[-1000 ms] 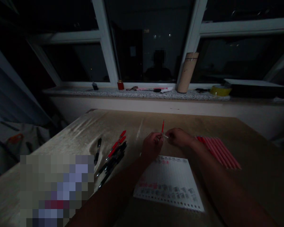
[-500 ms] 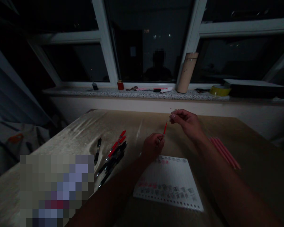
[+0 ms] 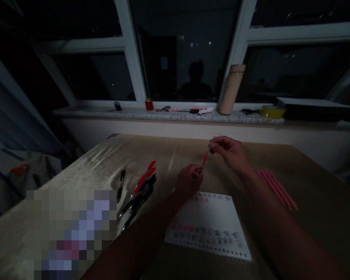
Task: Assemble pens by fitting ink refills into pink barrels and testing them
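My left hand [image 3: 190, 179] is closed around a thin red pen [image 3: 205, 158] above the far edge of a notebook page. The pen's narrow end points up and away, and the rest is hidden in my fingers. My right hand [image 3: 226, 149] pinches a small pale piece at the pen's upper tip; its kind is too dark and small to make out. Below my left wrist lies the lined page [image 3: 212, 221], with punched holes and rows of red and black scribbles.
Black pens [image 3: 140, 198] and red pens [image 3: 146, 177] lie in a bunch on the left of the table [image 3: 84, 171]. One black pen [image 3: 121, 184] lies apart. Several pink sticks [image 3: 277, 188] lie at right. A tan flask [image 3: 232, 90] and yellow tape [image 3: 272, 112] stand on the windowsill.
The gap between my right fingertips and the pen's tip has closed; they now meet. My left hand has barely moved and still holds the pen.
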### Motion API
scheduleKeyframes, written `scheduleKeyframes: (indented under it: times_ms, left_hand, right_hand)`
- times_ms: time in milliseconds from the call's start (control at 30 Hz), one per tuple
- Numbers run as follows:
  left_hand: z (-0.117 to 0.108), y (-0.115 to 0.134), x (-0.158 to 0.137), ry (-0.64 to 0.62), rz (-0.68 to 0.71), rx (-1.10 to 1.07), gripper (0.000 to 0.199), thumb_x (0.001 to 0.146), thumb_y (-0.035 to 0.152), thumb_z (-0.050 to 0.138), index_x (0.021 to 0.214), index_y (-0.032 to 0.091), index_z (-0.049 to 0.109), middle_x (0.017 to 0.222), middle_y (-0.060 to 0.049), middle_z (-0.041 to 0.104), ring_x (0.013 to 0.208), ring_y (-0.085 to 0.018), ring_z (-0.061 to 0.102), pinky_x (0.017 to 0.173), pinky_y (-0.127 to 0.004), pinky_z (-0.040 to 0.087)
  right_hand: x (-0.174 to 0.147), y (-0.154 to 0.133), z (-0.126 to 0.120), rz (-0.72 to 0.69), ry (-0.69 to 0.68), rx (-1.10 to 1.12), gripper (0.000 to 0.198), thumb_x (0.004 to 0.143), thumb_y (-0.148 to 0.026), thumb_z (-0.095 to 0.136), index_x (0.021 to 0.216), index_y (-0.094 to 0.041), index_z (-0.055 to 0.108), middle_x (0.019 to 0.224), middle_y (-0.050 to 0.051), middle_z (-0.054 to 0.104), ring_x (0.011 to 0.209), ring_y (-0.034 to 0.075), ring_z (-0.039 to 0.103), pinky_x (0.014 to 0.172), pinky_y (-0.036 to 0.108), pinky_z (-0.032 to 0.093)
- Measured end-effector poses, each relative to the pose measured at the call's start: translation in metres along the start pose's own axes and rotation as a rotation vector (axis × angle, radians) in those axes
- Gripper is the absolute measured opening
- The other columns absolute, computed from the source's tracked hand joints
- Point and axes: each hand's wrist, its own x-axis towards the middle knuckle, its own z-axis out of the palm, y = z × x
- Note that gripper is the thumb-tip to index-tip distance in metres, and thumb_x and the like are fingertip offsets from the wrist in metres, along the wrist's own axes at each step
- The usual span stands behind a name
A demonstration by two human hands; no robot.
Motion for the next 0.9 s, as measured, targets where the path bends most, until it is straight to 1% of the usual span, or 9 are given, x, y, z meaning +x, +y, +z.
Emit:
scheduleKeyframes:
  times_ms: [167, 333, 467, 600, 800, 900]
  left_hand:
    - [-0.001, 0.002, 0.0, -0.008, -0.01, -0.001, 0.024, 0.083, 0.031, 0.051, 0.098, 0.014, 0.06, 0.072, -0.002, 0.06, 0.061, -0.01, 0.053, 0.06, -0.02, 0.044]
    - [-0.002, 0.004, 0.0, 0.005, -0.021, 0.01, 0.024, 0.081, 0.03, 0.052, 0.097, 0.015, 0.061, 0.074, -0.002, 0.062, 0.061, -0.01, 0.053, 0.06, -0.021, 0.044]
    - [-0.002, 0.002, 0.0, -0.004, -0.008, -0.001, 0.025, 0.083, 0.032, 0.05, 0.098, 0.014, 0.06, 0.069, -0.001, 0.061, 0.06, -0.01, 0.053, 0.061, -0.021, 0.044]
    - [-0.001, 0.002, 0.0, -0.009, -0.012, -0.008, 0.025, 0.083, 0.032, 0.05, 0.098, 0.015, 0.061, 0.067, 0.0, 0.06, 0.059, -0.01, 0.054, 0.06, -0.021, 0.044]
    - [-0.001, 0.003, 0.0, -0.004, -0.012, 0.001, 0.024, 0.082, 0.031, 0.051, 0.096, 0.014, 0.06, 0.071, -0.002, 0.062, 0.06, -0.01, 0.054, 0.059, -0.021, 0.044]
    - [-0.001, 0.001, 0.0, -0.01, 0.005, 0.004, 0.025, 0.083, 0.031, 0.05, 0.097, 0.014, 0.06, 0.071, -0.002, 0.061, 0.06, -0.01, 0.054, 0.06, -0.021, 0.043]
  right_hand:
    - [-0.001, 0.001, 0.0, 0.008, -0.04, -0.036, 0.023, 0.065, -0.035, 0.073, 0.077, -0.019, 0.063, 0.072, 0.001, 0.064, 0.064, 0.013, 0.057, 0.067, 0.03, 0.048]
    - [-0.003, 0.01, 0.0, 0.089, -0.202, -0.127, 0.022, 0.064, -0.034, 0.072, 0.076, -0.017, 0.062, 0.072, 0.001, 0.064, 0.065, 0.013, 0.059, 0.066, 0.029, 0.047]
    - [-0.004, 0.014, 0.0, 0.14, -0.297, -0.146, 0.022, 0.063, -0.032, 0.072, 0.075, -0.016, 0.061, 0.07, 0.0, 0.064, 0.062, 0.012, 0.058, 0.062, 0.027, 0.045]
    - [-0.004, 0.014, -0.002, 0.163, -0.319, -0.151, 0.021, 0.063, -0.031, 0.071, 0.074, -0.017, 0.06, 0.069, 0.0, 0.064, 0.061, 0.012, 0.059, 0.061, 0.027, 0.046]
    - [-0.002, 0.016, -0.006, 0.138, -0.331, -0.169, 0.015, 0.065, -0.027, 0.07, 0.072, -0.018, 0.061, 0.07, 0.001, 0.066, 0.06, 0.012, 0.058, 0.059, 0.027, 0.047]
    - [-0.002, 0.017, -0.006, 0.13, -0.346, -0.165, 0.015, 0.065, -0.026, 0.07, 0.075, -0.018, 0.063, 0.07, 0.001, 0.066, 0.06, 0.012, 0.059, 0.06, 0.027, 0.048]
